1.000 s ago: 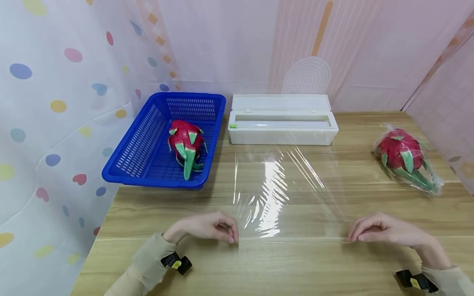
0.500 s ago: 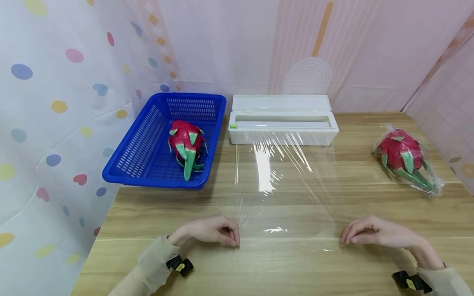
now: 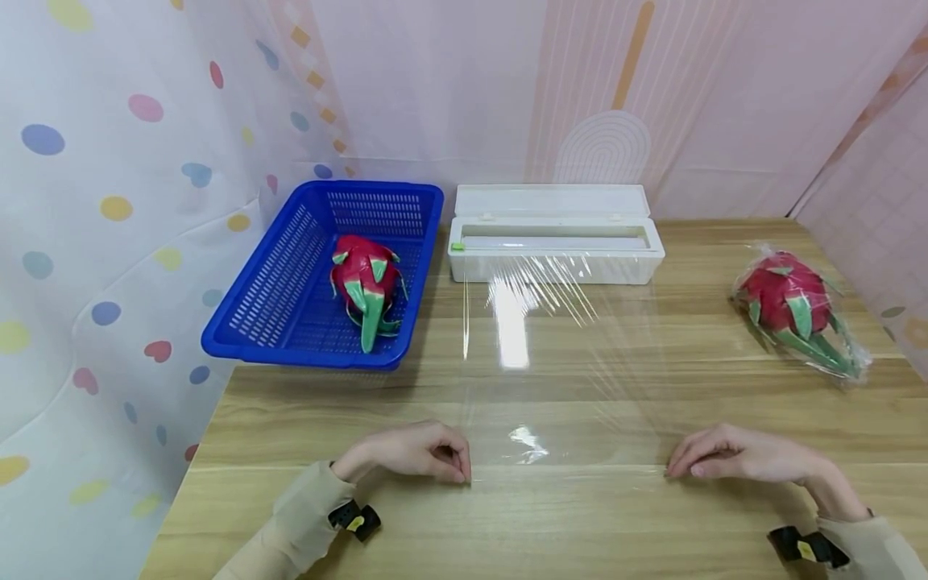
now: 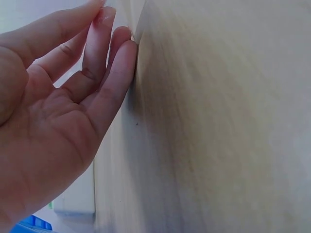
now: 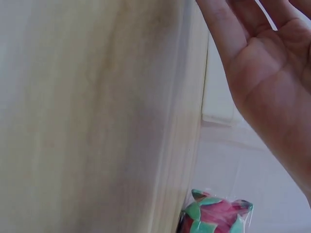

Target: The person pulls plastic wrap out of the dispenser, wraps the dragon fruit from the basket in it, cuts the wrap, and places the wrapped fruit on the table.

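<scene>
A clear sheet of plastic wrap stretches over the wooden table from a white wrap dispenser box, whose lid stands up. At its near left corner my left hand pinches the film between thumb and fingertips; the left wrist view shows the film at those fingertips. My right hand pinches the near right corner, low over the table; its fingertips are cut off in the right wrist view. A dragon fruit wrapped in film lies beyond my right hand. Another, unwrapped dragon fruit lies in the blue basket.
The basket stands at the table's back left, beside the dispenser box. A green cutter slider sits at the left end of the box's front rim. A patterned curtain hangs behind and along the left of the wooden table.
Both hands have come slightly nearer the table's front, the right one also a little leftward. The film lies flatter, and its glare patches have shifted. Basket, box and fruits have stayed put.
</scene>
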A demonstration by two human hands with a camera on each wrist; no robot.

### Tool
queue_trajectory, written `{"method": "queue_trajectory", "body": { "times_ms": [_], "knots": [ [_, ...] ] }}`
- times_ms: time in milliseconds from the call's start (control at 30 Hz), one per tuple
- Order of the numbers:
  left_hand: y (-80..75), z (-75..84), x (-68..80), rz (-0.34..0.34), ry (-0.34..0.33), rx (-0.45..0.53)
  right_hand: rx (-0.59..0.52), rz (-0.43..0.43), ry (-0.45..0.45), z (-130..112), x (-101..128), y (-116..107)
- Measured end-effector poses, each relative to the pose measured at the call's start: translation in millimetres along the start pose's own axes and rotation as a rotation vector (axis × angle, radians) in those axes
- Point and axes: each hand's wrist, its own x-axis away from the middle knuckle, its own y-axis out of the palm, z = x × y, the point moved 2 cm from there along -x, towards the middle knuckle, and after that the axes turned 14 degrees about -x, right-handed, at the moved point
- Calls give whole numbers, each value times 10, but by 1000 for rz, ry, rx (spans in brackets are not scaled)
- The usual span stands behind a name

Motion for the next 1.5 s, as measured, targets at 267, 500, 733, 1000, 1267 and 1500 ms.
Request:
{"method": "queue_trajectory", "body": {
  "times_ms": [267, 500, 733, 1000, 1267, 1500],
  "knots": [
    [2, 24, -7, -6, -12, -22, -22, -19, 29, 15, 129, -31],
    [-3, 81, -31, 13, 10, -110, 34, -51, -2, -9, 220, -45],
    [2, 152, -64, 53, 15, -219, 174, 110, 58, -67, 95, -30],
    [27, 186, -94, 62, 34, -297, 858, 505, 77, -164, -128, 70],
    [72, 216, -124, 113, 69, -490, 883, 475, 253, -62, -151, 202],
    [97, 251, -93, 260, 111, -819, 805, 485, 320, -9, -106, 245]
  ]
}}
